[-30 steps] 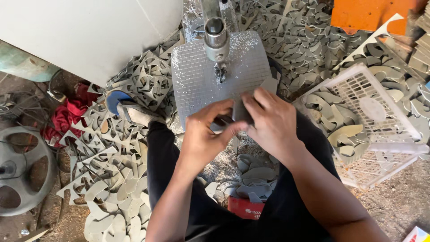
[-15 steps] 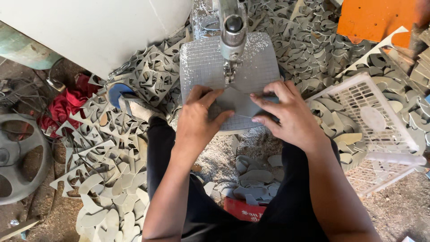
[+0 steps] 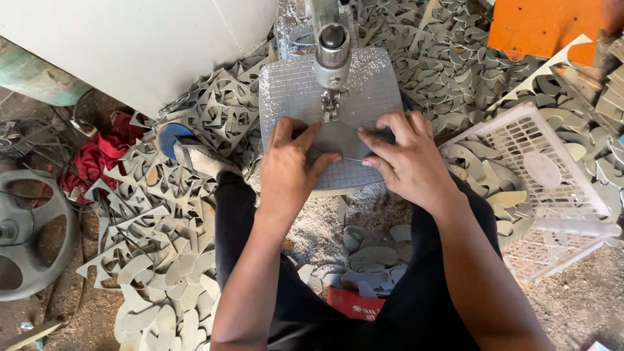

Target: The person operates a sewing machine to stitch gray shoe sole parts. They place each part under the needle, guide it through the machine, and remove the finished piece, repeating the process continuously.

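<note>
Head view, left hand: I see my left hand (image 3: 286, 170) lying palm down on the grey sheet piece (image 3: 338, 144), fingers spread and pressed flat, not curled around anything; I judge this pins the piece so it cannot lift.
Head view, right hand: my right hand (image 3: 406, 162) presses the same piece from the other side, thumb and forefinger drawn close near its front edge, as if to steer it; whether they pinch the edge or just bear on it, I cannot tell.
Head view, sheet piece: it lies flat on the gridded work plate (image 3: 296, 91), just in front of the cutting head, between both hands and partly under them.
Head view, cutting head: the metal machine head (image 3: 332, 55) stands upright over the plate, its blade (image 3: 331, 107) coming down right at the piece's far edge; my fingertips sit to either side of it, which keeps them off the cutting line.
Head view, surroundings: grey offcuts (image 3: 162, 247) with curved holes cover the floor on both sides; a white plastic basket (image 3: 588, 195) at my right holds cut shapes, within easy reach; more cut shapes (image 3: 370, 260) lie between my knees; an old wheel (image 3: 26, 234) sits far left, an orange board (image 3: 546, 29) top right.
</note>
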